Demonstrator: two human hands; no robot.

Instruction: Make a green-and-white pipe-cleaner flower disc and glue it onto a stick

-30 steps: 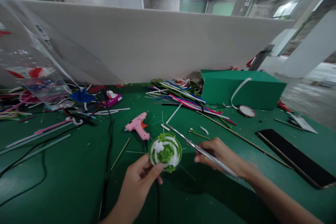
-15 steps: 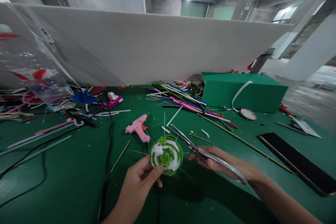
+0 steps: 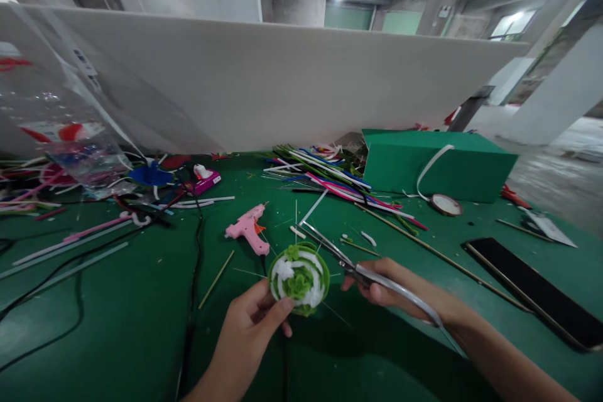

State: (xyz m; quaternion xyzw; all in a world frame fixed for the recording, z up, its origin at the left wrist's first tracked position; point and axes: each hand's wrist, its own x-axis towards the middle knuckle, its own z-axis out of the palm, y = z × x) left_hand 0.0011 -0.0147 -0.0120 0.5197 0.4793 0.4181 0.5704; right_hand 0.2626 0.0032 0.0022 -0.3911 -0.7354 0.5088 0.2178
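Note:
My left hand [image 3: 252, 326] pinches the lower edge of a round green and white pipe-cleaner ball [image 3: 298, 275] and holds it up above the green table [image 3: 117, 326]. My right hand [image 3: 400, 286] grips silver scissors [image 3: 348, 264] whose slightly parted blades point up and left, just to the right of the ball. A thin white stem sticks up from the ball's top.
A pink glue gun [image 3: 247, 232] lies behind the ball. Coloured pipe cleaners [image 3: 330, 179] are heaped by a green box [image 3: 438, 163]. A dark phone [image 3: 537, 292] lies at right. Black cables [image 3: 193, 251] cross the left side, below a clear plastic bag [image 3: 61, 132].
The scissors swung in my right hand, their blades parting a little, and came closer to the ball. My left hand kept the ball nearly still.

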